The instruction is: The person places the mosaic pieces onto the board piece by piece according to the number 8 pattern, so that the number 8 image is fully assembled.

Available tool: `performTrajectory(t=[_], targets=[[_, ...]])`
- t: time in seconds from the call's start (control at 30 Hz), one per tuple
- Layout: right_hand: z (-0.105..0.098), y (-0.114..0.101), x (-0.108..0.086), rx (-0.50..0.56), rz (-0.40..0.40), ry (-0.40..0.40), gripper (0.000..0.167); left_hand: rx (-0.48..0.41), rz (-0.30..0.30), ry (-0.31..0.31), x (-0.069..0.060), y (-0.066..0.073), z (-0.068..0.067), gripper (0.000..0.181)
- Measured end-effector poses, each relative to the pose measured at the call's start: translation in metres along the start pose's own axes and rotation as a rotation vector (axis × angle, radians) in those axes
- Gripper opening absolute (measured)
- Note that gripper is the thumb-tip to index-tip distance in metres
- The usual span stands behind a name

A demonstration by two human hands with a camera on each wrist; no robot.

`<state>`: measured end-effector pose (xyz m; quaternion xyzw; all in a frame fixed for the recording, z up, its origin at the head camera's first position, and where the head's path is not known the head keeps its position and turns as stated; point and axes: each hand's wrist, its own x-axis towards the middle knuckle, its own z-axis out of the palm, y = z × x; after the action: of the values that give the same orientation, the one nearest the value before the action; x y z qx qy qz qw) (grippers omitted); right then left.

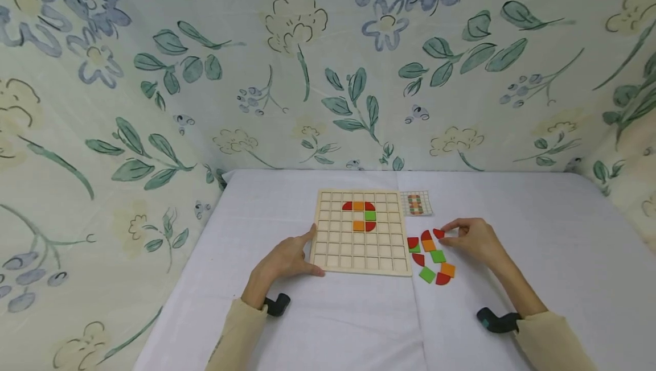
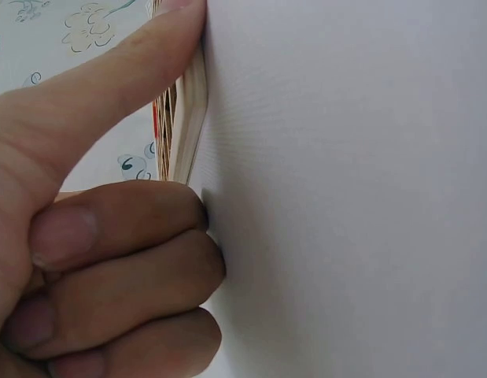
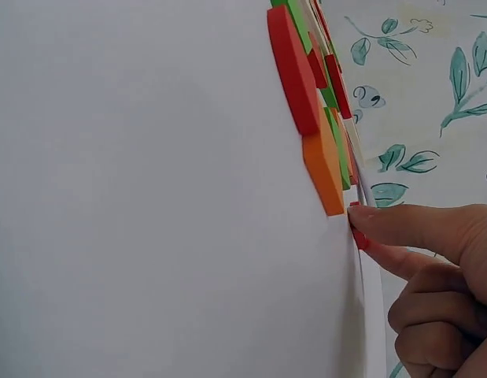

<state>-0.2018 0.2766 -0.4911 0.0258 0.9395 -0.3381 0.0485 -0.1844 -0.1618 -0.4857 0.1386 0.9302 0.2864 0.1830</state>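
Observation:
A square wooden grid board [image 1: 333, 248] lies on the table with red, orange and green pieces set in its upper middle cells. My left hand [image 1: 288, 257] holds the board's near left corner, thumb along the front edge and index finger at the left side. The other fingers [image 2: 141, 276] are curled beside the board in the left wrist view. Right of the board, my right hand [image 1: 474, 238] pinches a red quarter-circle piece [image 1: 438, 233] between thumb and index finger, at the table surface. Loose pieces lie near it, including a green square [image 1: 438, 256] and an orange square [image 1: 448, 269].
A small pattern card [image 1: 417, 203] with a printed grid lies beside the board's far right corner. White cloth [image 1: 353, 320] covers the table. Behind it hangs a floral curtain [image 1: 307, 75]. The table's far edge runs along the curtain's foot.

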Motion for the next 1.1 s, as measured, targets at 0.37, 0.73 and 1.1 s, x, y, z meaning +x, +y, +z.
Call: performTrajectory(t=[0.37,0.73,1.1], targets=[[-0.003,-0.024,0.001,0.051,-0.069,0.012,0.037,-0.008,0.018,0.004,0.000,0.001,0.000,0.120],[0.027,-0.083,0.018,0.134,-0.135,-0.082,0.033,-0.001,0.007,0.015,-0.001,0.000,-0.003,0.120],[0.073,-0.117,0.030,0.190,-0.199,-0.167,0.026,-0.001,-0.006,0.000,0.000,-0.001,-0.001,0.120]])
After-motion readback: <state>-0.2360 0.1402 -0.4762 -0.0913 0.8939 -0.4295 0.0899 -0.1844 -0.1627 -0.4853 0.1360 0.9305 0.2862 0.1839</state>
